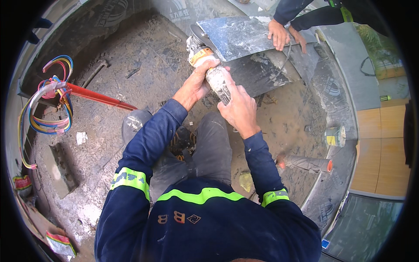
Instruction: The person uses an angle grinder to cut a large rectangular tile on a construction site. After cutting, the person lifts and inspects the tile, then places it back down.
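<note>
- Left hand (197, 86): fingers wrap the angle grinder (216, 81) behind its head.
- Right hand (241, 110): fingers grip its rear body.
- Far right: co-worker's hand (278, 35) on sheet (240, 38).

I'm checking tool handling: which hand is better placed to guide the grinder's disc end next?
Probably the left hand: it grips the grinder nearer the disc, while the right hand holds its body farther back.
</note>
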`<state>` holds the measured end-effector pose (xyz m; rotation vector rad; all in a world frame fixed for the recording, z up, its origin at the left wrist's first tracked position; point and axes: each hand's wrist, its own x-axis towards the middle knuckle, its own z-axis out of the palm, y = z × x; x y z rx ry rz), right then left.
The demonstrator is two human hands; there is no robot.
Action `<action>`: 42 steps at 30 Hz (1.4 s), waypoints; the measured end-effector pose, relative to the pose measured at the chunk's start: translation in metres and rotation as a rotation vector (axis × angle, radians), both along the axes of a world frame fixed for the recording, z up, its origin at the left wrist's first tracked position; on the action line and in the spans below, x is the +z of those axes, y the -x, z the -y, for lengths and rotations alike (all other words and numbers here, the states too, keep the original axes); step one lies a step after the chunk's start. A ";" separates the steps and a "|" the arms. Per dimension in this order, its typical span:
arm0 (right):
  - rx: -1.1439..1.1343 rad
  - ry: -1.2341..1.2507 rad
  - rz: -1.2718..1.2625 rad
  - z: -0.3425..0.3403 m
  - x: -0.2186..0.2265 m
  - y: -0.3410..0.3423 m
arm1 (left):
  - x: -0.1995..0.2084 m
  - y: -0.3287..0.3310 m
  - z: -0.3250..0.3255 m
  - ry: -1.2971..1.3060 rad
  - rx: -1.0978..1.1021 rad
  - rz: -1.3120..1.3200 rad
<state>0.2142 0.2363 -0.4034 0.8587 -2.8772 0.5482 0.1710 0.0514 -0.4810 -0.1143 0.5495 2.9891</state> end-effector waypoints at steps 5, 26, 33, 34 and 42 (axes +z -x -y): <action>-0.020 -0.022 0.025 -0.006 0.006 -0.008 | 0.003 -0.009 -0.006 -0.044 -0.004 -0.041; 0.046 0.094 -0.039 -0.045 0.004 -0.026 | 0.012 -0.048 -0.040 0.043 -0.006 -0.004; 0.023 0.037 0.001 -0.025 0.003 -0.010 | 0.003 -0.023 -0.021 0.025 0.015 -0.032; 0.022 0.043 -0.006 -0.021 0.003 -0.009 | 0.003 -0.021 -0.017 0.021 0.007 -0.028; -0.033 -0.039 0.010 0.000 0.005 -0.005 | 0.004 -0.003 -0.001 -0.014 -0.017 -0.024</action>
